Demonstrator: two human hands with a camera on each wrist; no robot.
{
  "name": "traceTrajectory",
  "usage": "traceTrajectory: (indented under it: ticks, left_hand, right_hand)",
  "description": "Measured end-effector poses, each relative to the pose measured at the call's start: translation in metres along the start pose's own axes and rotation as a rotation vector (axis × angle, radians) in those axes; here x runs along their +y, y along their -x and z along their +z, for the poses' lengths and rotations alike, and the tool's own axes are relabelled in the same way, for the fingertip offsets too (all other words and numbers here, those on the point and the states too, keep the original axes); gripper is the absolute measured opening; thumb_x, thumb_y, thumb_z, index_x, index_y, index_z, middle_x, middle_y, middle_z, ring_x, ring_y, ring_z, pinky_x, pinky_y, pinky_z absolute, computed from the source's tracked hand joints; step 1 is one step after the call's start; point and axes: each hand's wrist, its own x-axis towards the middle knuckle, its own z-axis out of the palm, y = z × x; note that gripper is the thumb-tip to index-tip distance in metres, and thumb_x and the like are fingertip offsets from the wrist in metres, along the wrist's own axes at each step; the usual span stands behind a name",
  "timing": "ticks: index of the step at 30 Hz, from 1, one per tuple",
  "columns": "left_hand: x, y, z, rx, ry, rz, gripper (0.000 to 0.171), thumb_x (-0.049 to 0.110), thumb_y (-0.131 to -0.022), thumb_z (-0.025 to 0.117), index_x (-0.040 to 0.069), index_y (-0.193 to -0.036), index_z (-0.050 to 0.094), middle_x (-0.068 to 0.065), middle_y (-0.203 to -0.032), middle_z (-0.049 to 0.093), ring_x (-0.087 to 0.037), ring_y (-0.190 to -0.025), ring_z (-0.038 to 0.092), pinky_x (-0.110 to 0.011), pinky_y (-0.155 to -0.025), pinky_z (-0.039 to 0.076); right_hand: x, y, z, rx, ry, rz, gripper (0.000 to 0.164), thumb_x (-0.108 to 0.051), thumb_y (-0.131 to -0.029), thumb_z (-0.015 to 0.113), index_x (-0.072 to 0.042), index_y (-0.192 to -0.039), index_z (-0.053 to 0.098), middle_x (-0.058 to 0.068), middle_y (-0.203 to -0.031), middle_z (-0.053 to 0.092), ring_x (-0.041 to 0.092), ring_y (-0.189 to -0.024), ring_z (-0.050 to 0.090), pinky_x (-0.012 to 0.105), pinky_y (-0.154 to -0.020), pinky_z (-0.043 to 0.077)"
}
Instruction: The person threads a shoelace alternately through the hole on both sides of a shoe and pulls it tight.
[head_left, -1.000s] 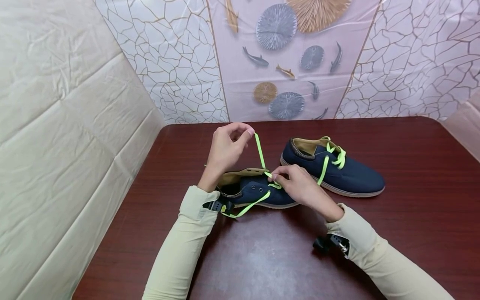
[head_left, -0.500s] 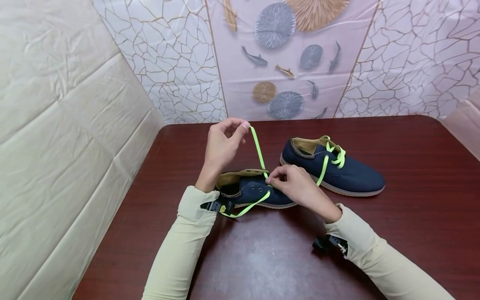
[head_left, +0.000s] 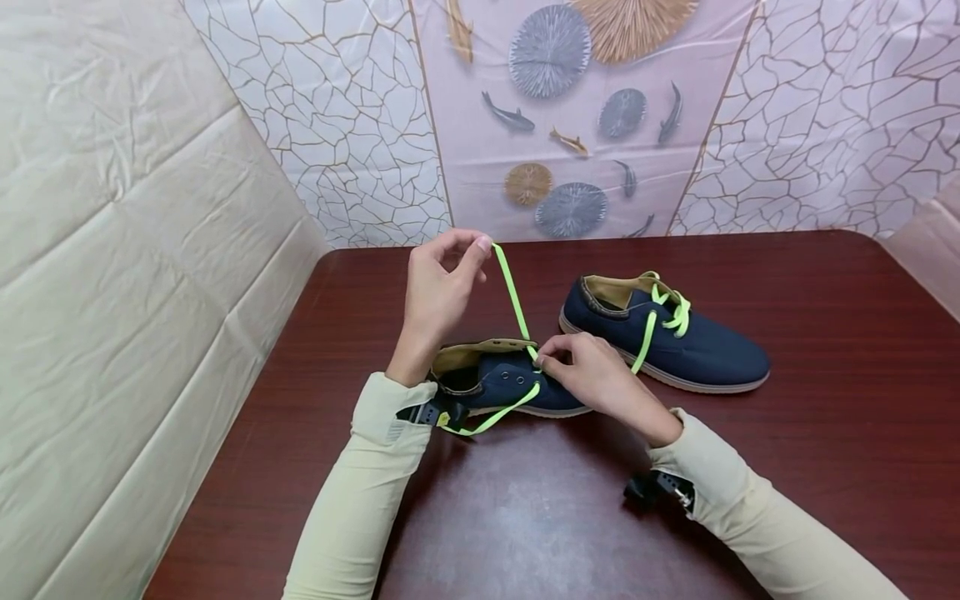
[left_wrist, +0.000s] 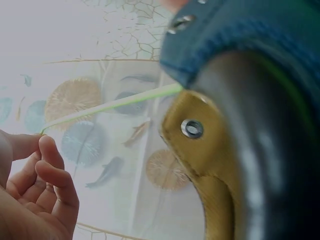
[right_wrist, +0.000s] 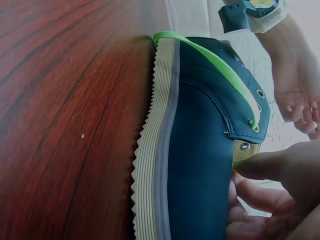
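A navy shoe (head_left: 491, 392) with a tan lining sits on the table, its toe to the right. My left hand (head_left: 441, 287) pinches the end of its neon-yellow shoelace (head_left: 512, 290) between thumb and index finger, above the shoe. The lace runs taut down to the far eyelet flap (left_wrist: 192, 127). My right hand (head_left: 592, 368) has thumb and fingertips at the front of the lacing; in the right wrist view they pinch the shoe beside the far flap's eyelet (right_wrist: 244, 146). From the near flap's front eyelet, the other lace half (right_wrist: 227, 75) loops toward the heel.
A second navy shoe (head_left: 720, 354), laced in the same neon yellow, stands just right of and behind the first. The dark red wooden table (head_left: 847, 467) meets a patterned backdrop (head_left: 375, 117) behind and a cream cloth wall (head_left: 150, 292) at left.
My left hand has risen and moved left, drawing more lace through the far flap. The lace loop that my right fingers held has shrunk down to the shoe.
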Motion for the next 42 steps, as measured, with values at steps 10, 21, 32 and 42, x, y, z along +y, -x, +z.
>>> traceTrajectory:
  ticks: [10, 21, 32, 42]
  left_hand:
    - [0.01, 0.002, 0.003, 0.004, 0.028, 0.037, 0.015, 0.015, -0.103, 0.07, 0.002, -0.105, 0.078, -0.012, -0.091, 0.072, -0.034, -0.072, 0.067, -0.029, -0.067, 0.048]
    - [0.017, 0.005, 0.007, 0.019, 0.068, 0.067, 0.015, 0.015, -0.103, 0.07, 0.001, -0.105, 0.077, -0.009, -0.09, 0.071, -0.034, -0.07, 0.065, -0.029, -0.065, 0.047]
    - [0.029, 0.006, 0.007, 0.044, 0.166, 0.092, 0.013, 0.012, -0.103, 0.069, 0.001, -0.103, 0.076, -0.004, -0.083, 0.069, -0.017, -0.059, 0.058, -0.025, -0.051, 0.041]
    - [0.039, 0.011, 0.007, 0.038, 0.162, 0.095, 0.013, 0.014, -0.103, 0.07, 0.002, -0.103, 0.076, -0.005, -0.077, 0.067, -0.019, -0.057, 0.057, -0.026, -0.052, 0.042]
  right_hand:
    - [0.0, -0.002, 0.001, -0.026, -0.125, 0.063, 0.015, -0.013, -0.103, 0.066, -0.004, -0.105, 0.079, 0.006, -0.101, 0.075, 0.019, -0.089, 0.061, 0.035, -0.083, 0.046]
    - [-0.004, 0.002, 0.01, -0.049, -0.289, 0.136, 0.021, -0.01, -0.106, 0.058, 0.002, -0.112, 0.074, 0.011, -0.111, 0.074, 0.02, -0.099, 0.063, 0.034, -0.091, 0.046]
    - [-0.002, 0.001, 0.004, -0.121, -0.29, 0.116, 0.025, -0.011, -0.105, 0.058, 0.001, -0.111, 0.079, 0.015, -0.119, 0.075, 0.027, -0.118, 0.065, 0.036, -0.096, 0.051]
    - [-0.001, -0.003, 0.002, -0.166, -0.316, 0.158, 0.024, -0.015, -0.104, 0.059, -0.003, -0.093, 0.078, 0.012, -0.126, 0.075, 0.024, -0.129, 0.06, 0.03, -0.09, 0.045]
